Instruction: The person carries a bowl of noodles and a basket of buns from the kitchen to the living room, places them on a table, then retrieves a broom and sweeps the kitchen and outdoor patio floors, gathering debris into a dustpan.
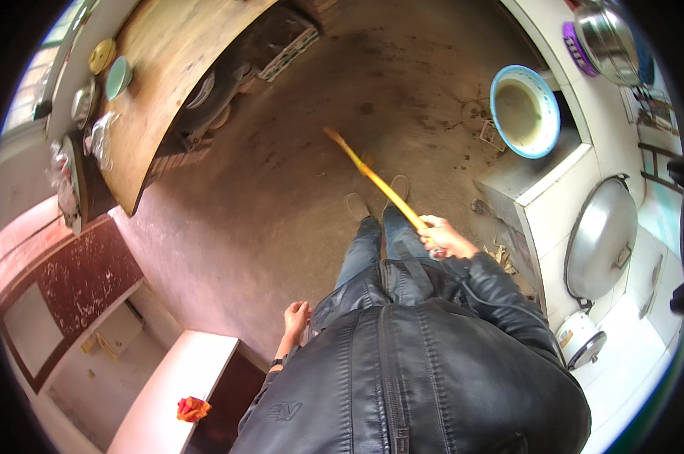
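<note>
My right hand [446, 240] is closed round the near end of a long yellow stick [391, 198]. It slants forward and left, past my shoes, to a narrow brown far end over the floor; what kind of tool it is, I cannot make out. At the left side of my black jacket hangs my left hand [297, 316], its fingers curled in and nothing visible in them.
At right, a blue-rimmed basin [525, 111] holds cloudy liquid beside a white-tiled stove [557, 197]. A large metal lid [600, 238] and white pot [580, 337] are nearby. A wooden table [156, 68] stands far left; an orange-red crumpled thing [193, 409] lies on a pale surface.
</note>
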### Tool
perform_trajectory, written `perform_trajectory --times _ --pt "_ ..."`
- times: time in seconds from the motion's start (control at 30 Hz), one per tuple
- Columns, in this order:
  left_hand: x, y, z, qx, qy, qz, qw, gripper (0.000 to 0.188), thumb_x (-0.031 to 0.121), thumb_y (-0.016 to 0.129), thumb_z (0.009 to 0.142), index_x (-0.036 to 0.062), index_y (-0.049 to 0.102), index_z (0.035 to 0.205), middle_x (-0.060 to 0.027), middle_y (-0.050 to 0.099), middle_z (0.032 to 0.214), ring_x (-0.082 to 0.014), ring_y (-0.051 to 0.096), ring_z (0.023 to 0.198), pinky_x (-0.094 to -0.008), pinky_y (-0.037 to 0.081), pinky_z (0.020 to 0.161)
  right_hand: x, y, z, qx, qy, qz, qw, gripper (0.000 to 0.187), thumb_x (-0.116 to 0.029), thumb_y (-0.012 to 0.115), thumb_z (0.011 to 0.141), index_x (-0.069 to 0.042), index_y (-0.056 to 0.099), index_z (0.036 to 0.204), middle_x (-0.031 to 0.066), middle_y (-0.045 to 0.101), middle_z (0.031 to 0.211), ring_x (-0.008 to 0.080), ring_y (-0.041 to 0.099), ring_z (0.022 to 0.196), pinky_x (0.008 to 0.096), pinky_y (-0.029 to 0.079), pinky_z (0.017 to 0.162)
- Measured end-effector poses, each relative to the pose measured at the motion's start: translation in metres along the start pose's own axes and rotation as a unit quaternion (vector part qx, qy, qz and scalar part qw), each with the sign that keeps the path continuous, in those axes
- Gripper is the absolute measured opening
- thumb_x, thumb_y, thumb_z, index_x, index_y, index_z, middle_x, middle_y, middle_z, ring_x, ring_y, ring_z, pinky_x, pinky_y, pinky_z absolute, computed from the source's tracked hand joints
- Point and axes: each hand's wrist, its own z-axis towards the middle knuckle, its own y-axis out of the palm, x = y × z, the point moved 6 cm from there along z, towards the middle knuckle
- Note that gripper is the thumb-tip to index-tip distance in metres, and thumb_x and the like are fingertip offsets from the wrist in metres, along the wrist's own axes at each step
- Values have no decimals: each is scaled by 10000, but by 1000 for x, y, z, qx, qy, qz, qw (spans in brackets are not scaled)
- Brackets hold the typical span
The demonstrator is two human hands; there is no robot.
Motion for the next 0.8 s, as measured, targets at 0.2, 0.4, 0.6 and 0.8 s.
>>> perform_trajectory --times 0.2,0.4,0.6,0.8 --pt "-21 -12 12 -3 -1 -61 998 234 232 628 979 27 645 1090 -38 679 839 -113 600 721 -282 492 625 -6 -33 -22 161 -46 -98 981 600 -52 599 940 -131 394 1498 17 533 696 86 458 449 269 362 377" --pt "-27 -14 14 12 52 -50 997 222 211 641 971 -2 657 1031 -23 667 817 -96 587 688 -247 469 601 -8 6 54 172 -31 -59 983 572 25 593 899 -113 417 1425 34 512 672 112 476 447 293 368 367" --pt "3 -14 35 -12 52 -66 996 208 206 629 978 9 652 1040 -17 666 820 -86 576 662 -252 467 587 -50 33 28 60 30 -123 990 669 33 599 900 -101 367 1513 60 543 695 117 489 465 293 363 345" --pt "65 -3 55 -45 20 -118 992 210 212 598 1000 39 619 1118 -26 670 828 -106 598 666 -279 481 586 -119 -46 -34 125 -63 -181 973 670 -15 637 887 -100 399 1508 10 558 683 88 500 488 273 361 384"
